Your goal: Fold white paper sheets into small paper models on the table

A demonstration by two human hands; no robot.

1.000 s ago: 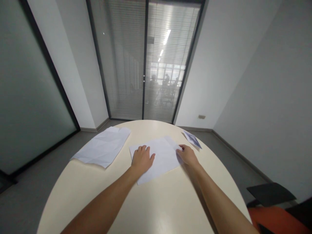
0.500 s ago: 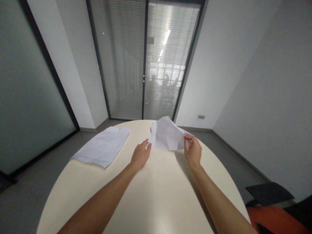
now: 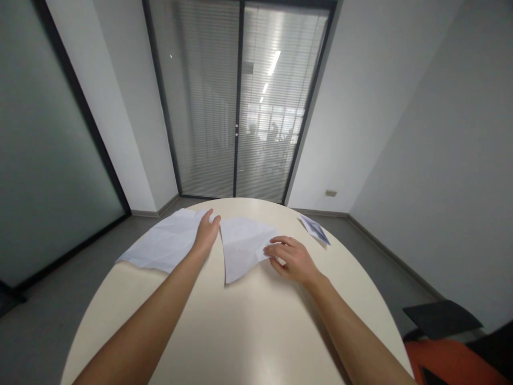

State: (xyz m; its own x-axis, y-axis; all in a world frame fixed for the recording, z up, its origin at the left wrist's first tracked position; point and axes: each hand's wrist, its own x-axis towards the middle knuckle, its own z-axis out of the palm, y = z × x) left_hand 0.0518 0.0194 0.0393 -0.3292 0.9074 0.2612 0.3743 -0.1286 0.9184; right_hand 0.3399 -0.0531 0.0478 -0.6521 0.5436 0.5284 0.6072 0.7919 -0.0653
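Where the forearms come in: both bare, the left forearm point(image 3: 152, 321) and the right forearm point(image 3: 352, 326) reach over a round, cream-coloured table point(image 3: 256, 331) from the near side, with some glare on the top between them.
Chair: near right, off the table, an orange-red seat point(image 3: 444, 355) with a black part point(image 3: 444, 318) just beyond it.
Right hand: point(image 3: 292, 260) loosely curled, thumb a little apart from the fingers, fingertips at the right edge of the middle sheet. Can't really tell if there's any pinch on it.
Middle sheet: point(image 3: 242, 243) white paper, lightly creased, lying between the two hands around the middle of the table, one corner pointing to the near side.
Left hand: point(image 3: 207, 232) reaching farther in than the right one, thumb and forefinger slightly spread by the far left corner of the middle sheet. Can't tell if it's gripping anything.
Left sheet: point(image 3: 168, 238) bigger crumpled white one, out to the table's left edge, partly behind the left hand and forearm.
Small paper piece: point(image 3: 315, 229) far right, by the table edge, with a dark bluish patch.
Wall plate: point(image 3: 331, 193) low on the white wall point(image 3: 368, 107), far right.
Glass partition: point(image 3: 236, 101) far side, dark frame, blinds point(image 3: 268, 176) across it, bright strip lights point(image 3: 274, 63) showing through.
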